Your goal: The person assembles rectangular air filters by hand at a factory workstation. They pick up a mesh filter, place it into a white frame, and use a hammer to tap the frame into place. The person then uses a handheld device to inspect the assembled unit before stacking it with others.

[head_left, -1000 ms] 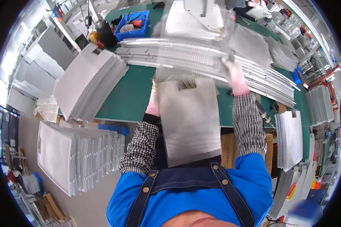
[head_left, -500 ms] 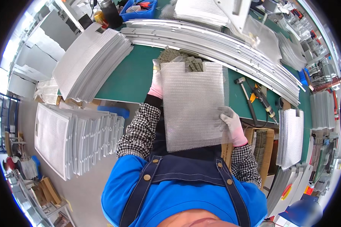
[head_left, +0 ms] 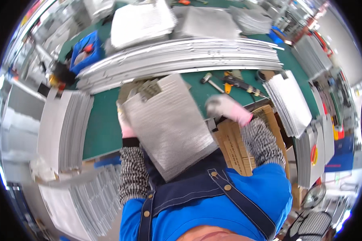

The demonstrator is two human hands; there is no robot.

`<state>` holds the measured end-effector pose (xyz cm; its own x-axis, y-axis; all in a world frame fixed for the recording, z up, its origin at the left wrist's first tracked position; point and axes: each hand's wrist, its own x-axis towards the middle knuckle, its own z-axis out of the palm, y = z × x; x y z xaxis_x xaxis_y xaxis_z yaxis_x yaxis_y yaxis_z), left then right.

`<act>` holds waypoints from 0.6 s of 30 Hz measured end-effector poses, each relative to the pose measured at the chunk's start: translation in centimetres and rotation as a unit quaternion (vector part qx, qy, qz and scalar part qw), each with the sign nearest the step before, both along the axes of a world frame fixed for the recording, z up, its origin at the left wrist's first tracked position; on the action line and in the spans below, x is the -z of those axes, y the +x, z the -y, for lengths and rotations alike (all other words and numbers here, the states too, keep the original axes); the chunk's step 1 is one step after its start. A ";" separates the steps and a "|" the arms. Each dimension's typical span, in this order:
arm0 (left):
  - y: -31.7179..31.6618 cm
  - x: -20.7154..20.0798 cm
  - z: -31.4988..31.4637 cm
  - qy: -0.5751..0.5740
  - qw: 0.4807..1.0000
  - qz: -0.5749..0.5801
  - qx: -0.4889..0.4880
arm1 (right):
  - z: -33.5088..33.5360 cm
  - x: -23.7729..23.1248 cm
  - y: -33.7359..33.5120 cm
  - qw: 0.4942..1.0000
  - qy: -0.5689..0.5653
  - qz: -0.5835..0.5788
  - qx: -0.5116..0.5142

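Observation:
A silvery mesh sheet [head_left: 171, 124] with a notch in its top edge lies tilted in front of me, its lower corner over my lap. My left hand [head_left: 124, 122], in a white and pink glove, is closed on its left edge; the fingertips are partly hidden. Beneath the sheet's top, grey-green pieces [head_left: 149, 89] lie on the bench. My right hand [head_left: 223, 107], gloved alike, is apart from the sheet, near the bench's front edge. Its fingers are smeared by motion. Just beyond it lie a hammer [head_left: 207, 78] and a power screwdriver [head_left: 241, 84].
Long metal strips [head_left: 181, 56] span the green bench [head_left: 104, 120]. Stacked mesh panels [head_left: 56, 128] stand at the left, and another mesh stack [head_left: 287, 102] at the right. A blue bin [head_left: 85, 52] sits at far left. Below the bench edge is a cardboard box [head_left: 233, 148].
My view has turned to the right. My right hand has let go of the mesh sheet and moved away toward the tools. The sheet has tilted, still in my left hand.

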<state>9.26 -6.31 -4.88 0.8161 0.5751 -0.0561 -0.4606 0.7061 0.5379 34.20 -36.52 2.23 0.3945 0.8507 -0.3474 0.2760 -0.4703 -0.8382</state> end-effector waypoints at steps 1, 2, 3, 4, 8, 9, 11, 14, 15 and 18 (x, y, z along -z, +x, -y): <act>0.3 -0.1 0.1 0.003 1.000 0.018 -0.003 | -0.2 0.2 4.5 0.990 0.051 0.127 -0.019; 0.4 -0.1 -0.2 0.016 1.000 -0.003 -0.018 | -1.2 -1.5 8.4 0.932 0.135 0.333 0.035; 0.5 -0.2 -0.1 0.022 1.000 -0.007 -0.015 | -2.1 -4.6 9.7 0.935 0.140 0.242 0.219; 0.9 -0.8 0.2 0.029 1.000 -0.007 -0.003 | -2.0 -4.7 14.4 0.910 0.220 0.212 0.279; 1.3 -1.3 0.6 0.033 0.999 -0.003 0.010 | -5.0 -5.0 26.6 0.846 0.120 0.370 0.365; 1.3 -1.2 0.5 0.030 0.999 0.000 0.014 | -6.1 -4.2 28.2 0.817 0.070 0.429 0.380; 0.6 -1.2 0.4 0.044 0.999 -0.006 -0.002 | -10.2 -4.3 26.6 0.793 -0.079 0.487 0.357; 0.8 -0.7 0.2 0.053 0.999 0.001 0.008 | -12.6 -2.7 26.4 0.753 -0.182 0.517 0.365; 2.2 -1.1 0.4 0.050 0.998 0.011 0.030 | -11.2 -1.4 28.8 0.736 -0.167 0.512 0.410; 0.3 -0.4 -0.1 0.042 0.999 0.008 0.001 | -14.4 -3.9 24.3 0.691 -0.087 0.579 0.425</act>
<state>9.60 -6.22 -4.49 0.8182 0.5749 0.0056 -0.4675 0.6597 0.5884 58.49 -22.15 6.11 0.8249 0.1262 0.5511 0.2757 -0.9408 -0.1971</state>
